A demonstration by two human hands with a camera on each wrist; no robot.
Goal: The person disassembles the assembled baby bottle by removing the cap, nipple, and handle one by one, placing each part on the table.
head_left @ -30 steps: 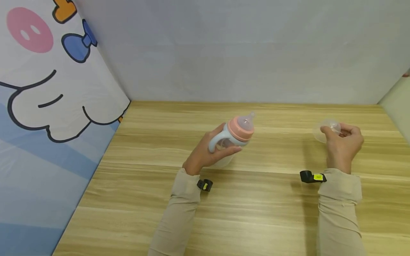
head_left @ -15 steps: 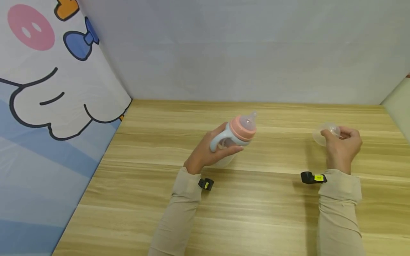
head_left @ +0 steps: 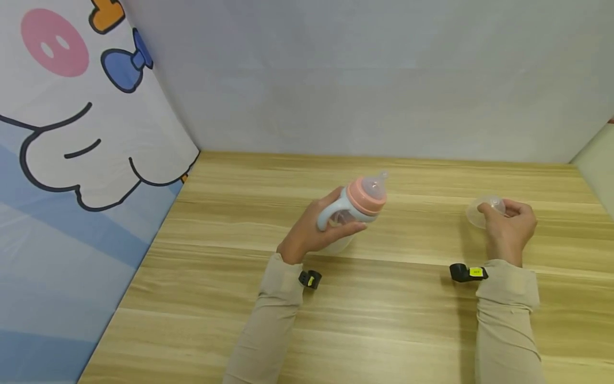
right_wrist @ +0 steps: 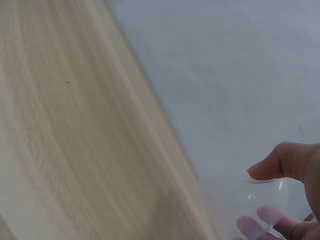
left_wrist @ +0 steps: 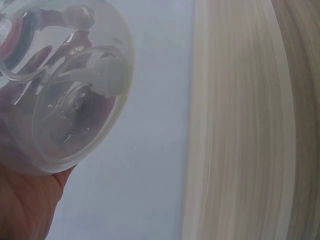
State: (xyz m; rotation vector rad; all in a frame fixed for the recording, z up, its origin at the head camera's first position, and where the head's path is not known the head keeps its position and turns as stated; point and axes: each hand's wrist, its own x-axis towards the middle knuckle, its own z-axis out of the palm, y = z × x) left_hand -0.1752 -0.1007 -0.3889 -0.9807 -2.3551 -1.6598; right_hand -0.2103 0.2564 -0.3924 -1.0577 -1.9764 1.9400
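Observation:
In the head view a baby bottle (head_left: 366, 196) with a pink collar, pale blue handles and a clear teat is tilted, teat up and to the right. My left hand (head_left: 309, 229) grips it round the body. The left wrist view looks at the bottle's clear base (left_wrist: 75, 120), with a straw and a weighted end inside. Over to the right, my right hand (head_left: 510, 226) pinches a clear dome-shaped cap (head_left: 479, 212) between thumb and fingers. Through the clear cap (right_wrist: 255, 205) in the right wrist view, fingertips show below the thumb.
Both hands are above a wood-grain table (head_left: 384, 320). A pale grey wall sheet (head_left: 360, 80) rises behind the table's back edge. On the left hangs a panel (head_left: 57, 240) with cartoon figures.
The right hand and the clear cap have come slightly nearer and a little left. The left hand and bottle have shifted slightly right; both grips look the same.

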